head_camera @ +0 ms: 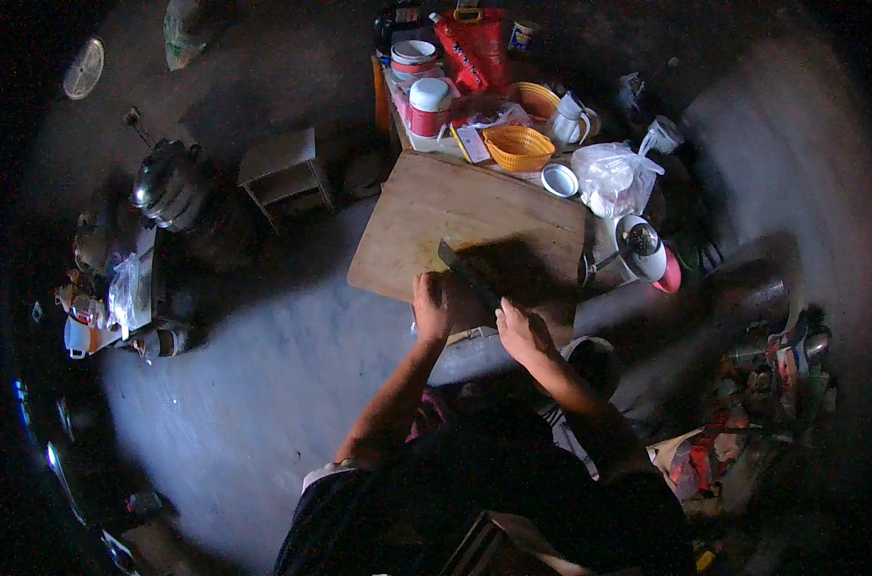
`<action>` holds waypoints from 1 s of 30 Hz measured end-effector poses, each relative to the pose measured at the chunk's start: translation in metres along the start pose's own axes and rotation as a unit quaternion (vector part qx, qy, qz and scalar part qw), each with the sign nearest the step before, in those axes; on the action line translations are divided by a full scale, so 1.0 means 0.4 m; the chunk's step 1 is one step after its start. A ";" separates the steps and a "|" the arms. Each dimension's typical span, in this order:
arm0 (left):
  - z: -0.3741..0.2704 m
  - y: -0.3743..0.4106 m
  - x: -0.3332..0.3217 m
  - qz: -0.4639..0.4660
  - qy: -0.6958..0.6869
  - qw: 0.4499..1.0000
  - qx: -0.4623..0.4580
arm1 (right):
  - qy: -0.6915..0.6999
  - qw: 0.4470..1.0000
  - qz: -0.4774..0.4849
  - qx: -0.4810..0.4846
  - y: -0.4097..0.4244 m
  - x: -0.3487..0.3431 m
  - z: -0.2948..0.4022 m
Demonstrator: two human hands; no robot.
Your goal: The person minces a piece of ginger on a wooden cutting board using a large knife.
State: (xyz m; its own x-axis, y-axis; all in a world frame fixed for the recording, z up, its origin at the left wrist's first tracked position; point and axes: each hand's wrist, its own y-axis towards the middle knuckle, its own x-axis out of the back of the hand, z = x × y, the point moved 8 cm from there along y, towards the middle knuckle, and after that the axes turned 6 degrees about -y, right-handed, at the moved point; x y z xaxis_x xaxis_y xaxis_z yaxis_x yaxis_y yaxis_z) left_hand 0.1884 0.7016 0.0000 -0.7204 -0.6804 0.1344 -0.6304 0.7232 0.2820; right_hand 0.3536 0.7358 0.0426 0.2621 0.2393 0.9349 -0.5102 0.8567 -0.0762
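A wide wooden cutting board (472, 194) lies before me, its near right part in deep shadow. My right hand (523, 333) is closed around the handle end of a dark-bladed kitchen knife (470, 276), which slants across the board to the upper left. Close to the blade's left side, my left hand (431, 306) rests with bent fingers at the board's near edge. Whether anything is under those fingers is hidden. Faint yellowish marks show on the wood near the knife tip.
Behind the board are a yellow plastic basket (518, 149), a phone (472, 143), a red-and-white lidded container (430, 108), a pitcher (570, 121) and a white plastic bag (612, 176). A ladle (639, 239) lies to the right. A low stool (281, 169) stands left.
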 end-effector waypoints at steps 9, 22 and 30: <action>-0.069 -0.020 -0.013 0.078 0.095 0.989 -0.082 | 0.014 0.996 -0.090 -0.005 0.017 0.028 -0.045; -0.109 0.020 -0.074 0.111 0.180 0.972 -0.105 | 0.010 0.998 -0.016 -0.058 0.025 0.033 -0.082; -0.024 0.017 -0.107 0.096 0.090 0.988 -0.084 | -0.002 0.998 -0.021 -0.062 0.020 0.054 -0.078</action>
State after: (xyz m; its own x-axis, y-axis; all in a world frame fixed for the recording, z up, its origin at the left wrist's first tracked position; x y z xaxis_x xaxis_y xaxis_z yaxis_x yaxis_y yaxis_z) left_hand 0.2177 0.7346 0.0053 -0.7491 -0.5542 0.3629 -0.4204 0.8211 0.3860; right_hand 0.3806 0.7621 0.0512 0.2771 0.2000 0.9398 -0.3943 0.9156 -0.0786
